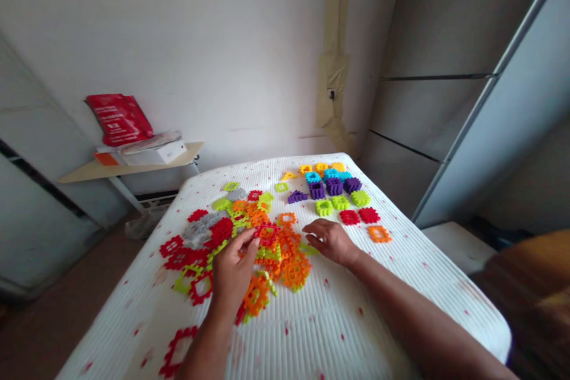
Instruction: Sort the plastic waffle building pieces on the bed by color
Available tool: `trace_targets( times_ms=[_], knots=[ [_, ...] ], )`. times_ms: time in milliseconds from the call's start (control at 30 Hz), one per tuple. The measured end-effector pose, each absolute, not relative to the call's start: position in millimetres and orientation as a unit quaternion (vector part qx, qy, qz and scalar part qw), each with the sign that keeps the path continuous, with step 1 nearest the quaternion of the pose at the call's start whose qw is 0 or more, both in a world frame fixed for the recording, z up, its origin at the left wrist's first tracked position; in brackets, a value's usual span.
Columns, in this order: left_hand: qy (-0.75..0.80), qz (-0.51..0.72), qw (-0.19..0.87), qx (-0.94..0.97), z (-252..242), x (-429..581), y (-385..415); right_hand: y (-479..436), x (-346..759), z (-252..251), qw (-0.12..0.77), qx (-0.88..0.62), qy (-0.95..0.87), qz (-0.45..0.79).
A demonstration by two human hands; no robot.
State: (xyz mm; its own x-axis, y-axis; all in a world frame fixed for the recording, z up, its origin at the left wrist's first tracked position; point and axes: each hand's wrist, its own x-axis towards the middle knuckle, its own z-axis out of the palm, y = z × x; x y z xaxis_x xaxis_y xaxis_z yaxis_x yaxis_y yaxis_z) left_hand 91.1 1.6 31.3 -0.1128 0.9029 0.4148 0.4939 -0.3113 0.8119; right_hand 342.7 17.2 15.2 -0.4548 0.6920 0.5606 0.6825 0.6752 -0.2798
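Note:
Over a loose pile of interlocking plastic tiles, my left hand (235, 262) pinches a red square tile (268, 233) between thumb and fingers. My right hand (330, 241) hovers to the right of the pile with its fingers bent and apart, and nothing shows in it. A lime green tile (309, 249) lies just beneath its fingertips, partly hidden. Orange tiles (295, 271) are heaped between the hands. Left of my left hand, red tiles (176, 253) and grey tiles (199, 230) spread out in a jumble.
Sorted stacks stand at the back right: yellow (321, 168), blue (331, 174), purple (333, 187), green (341, 202) and red tiles (369, 215). A single orange tile (379, 234) lies nearest. The table has a white ribbed cover (338, 338). A side shelf (191, 153) holds a red package (119, 120).

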Motion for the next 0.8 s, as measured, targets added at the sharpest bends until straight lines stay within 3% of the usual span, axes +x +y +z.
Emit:
trace_targets(
  times_ms=[133, 433, 800],
  knots=[
    [0.501, 0.537, 0.346, 0.583, 22.9, 119.5, -15.0, 5.5, 328.5, 20.6, 0.367, -0.389, -0.837, 0.113],
    [0.533, 0.543, 0.406, 0.507, 24.1, 125.0, -17.2, 1.2, 320.6, 17.5, 0.433, -0.350, -0.814, 0.167],
    [0.504, 0.505, 0.456, 0.532, 16.8, 128.0, -17.3, -2.1, 315.6, 25.3, 0.302, -0.281, -0.906, 0.095]
  ],
)
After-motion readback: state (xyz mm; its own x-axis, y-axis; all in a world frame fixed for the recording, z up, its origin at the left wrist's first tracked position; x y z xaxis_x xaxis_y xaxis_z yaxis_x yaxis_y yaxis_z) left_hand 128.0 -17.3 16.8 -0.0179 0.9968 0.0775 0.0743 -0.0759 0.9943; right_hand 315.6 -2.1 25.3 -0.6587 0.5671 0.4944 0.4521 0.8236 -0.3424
